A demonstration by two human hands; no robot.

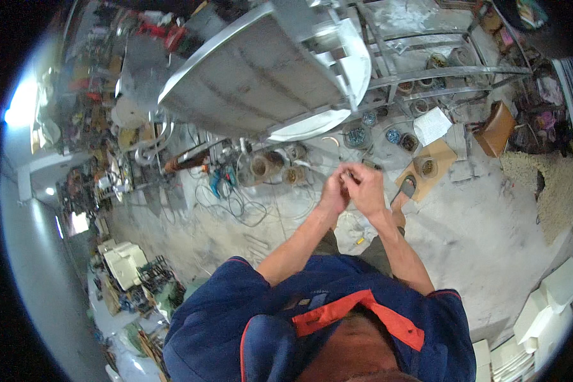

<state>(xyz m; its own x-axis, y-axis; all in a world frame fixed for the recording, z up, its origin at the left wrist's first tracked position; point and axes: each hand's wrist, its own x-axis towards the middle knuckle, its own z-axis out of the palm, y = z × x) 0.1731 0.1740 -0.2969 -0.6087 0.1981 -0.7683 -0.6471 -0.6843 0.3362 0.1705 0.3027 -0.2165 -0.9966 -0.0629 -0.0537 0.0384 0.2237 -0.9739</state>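
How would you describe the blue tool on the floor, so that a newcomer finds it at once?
Start from the big grey panel at the top centre of the picture. Go below its lower edge, just left of the brown round container. The blue tool lies there; its bright colour sets it apart from that dull brown neighbour.

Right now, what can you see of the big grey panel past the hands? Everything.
The big grey panel is broad, dull and dusty-looking, probably metal, with darker streaks across its face and a brighter, silvery curved edge at upper left. It sits tilted beyond the left hand and right hand, neither touching it. White rounded pieces show along its lower and right sides; whether they're attached, and what supports it, I can't tell.
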